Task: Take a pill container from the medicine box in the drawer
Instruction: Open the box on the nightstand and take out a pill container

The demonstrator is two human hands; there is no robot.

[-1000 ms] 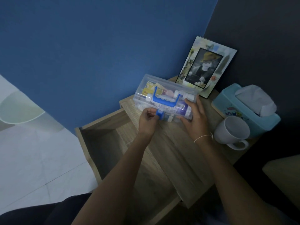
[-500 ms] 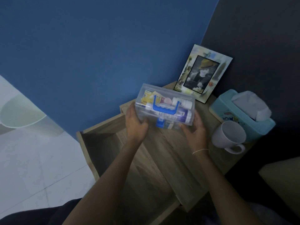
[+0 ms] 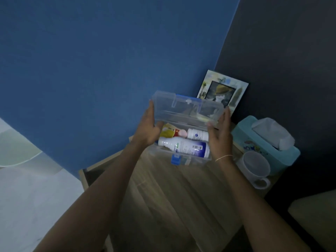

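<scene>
A clear plastic medicine box (image 3: 192,160) with a blue latch stands on the wooden bedside table (image 3: 174,193). Its lid (image 3: 187,108), with a blue handle, is swung up. My left hand (image 3: 151,128) grips the lid's left end and my right hand (image 3: 221,135) grips its right end. Inside lie a large white bottle with a dark blue label (image 3: 183,147), a smaller white pill container (image 3: 197,134) behind it, and a yellow and red packet (image 3: 168,131). The open drawer (image 3: 89,173) shows at the table's left, mostly hidden by my left forearm.
A picture frame (image 3: 222,88) leans in the corner behind the box. A light blue tissue box (image 3: 263,142) and a white mug (image 3: 254,168) stand at the right. Blue wall behind, dark wall at the right, pale floor at the left.
My hands went from the latch and front of the closed box to its two ends, then lifted the lid open. The bottles inside are now uncovered.
</scene>
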